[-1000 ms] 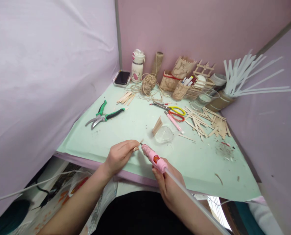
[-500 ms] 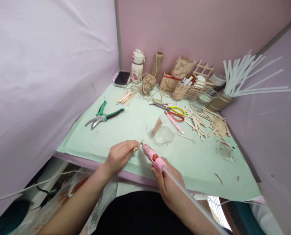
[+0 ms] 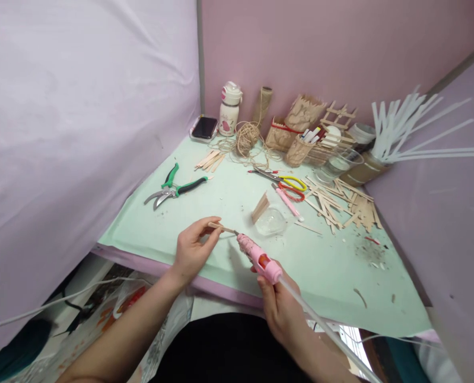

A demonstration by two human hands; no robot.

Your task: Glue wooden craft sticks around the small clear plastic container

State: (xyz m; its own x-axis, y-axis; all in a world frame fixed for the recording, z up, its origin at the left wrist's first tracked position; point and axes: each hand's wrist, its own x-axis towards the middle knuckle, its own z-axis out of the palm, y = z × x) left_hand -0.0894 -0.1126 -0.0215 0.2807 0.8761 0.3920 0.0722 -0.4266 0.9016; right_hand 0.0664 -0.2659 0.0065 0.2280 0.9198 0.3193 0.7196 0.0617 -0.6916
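Observation:
My left hand (image 3: pixel 195 246) pinches a thin wooden craft stick (image 3: pixel 222 227) between thumb and fingers above the table. The stick points right, and its far end meets the metal tip of a pink hot glue gun (image 3: pixel 257 257). My right hand (image 3: pixel 282 298) is wrapped round the glue gun's handle. A long translucent glue stick (image 3: pixel 320 324) runs out of the gun's back over my right forearm. Just beyond the nozzle, a small upright piece of joined sticks (image 3: pixel 260 207) stands beside a clear shallow dish (image 3: pixel 271 222).
Green-handled pruning shears (image 3: pixel 175 189) lie at left. Scissors (image 3: pixel 288 183), a pink pen-like cutter (image 3: pixel 288 203) and a heap of craft sticks (image 3: pixel 328 205) lie at right. Behind are a twine ball (image 3: pixel 247 138), a bottle (image 3: pixel 229 109), a phone (image 3: pixel 204 128) and a pot of glue sticks (image 3: pixel 364 169).
My left hand has turned its fingers so the craft stick shows lengthwise, its end at the nozzle. The view has shifted slightly; the glue gun stays in my right hand.

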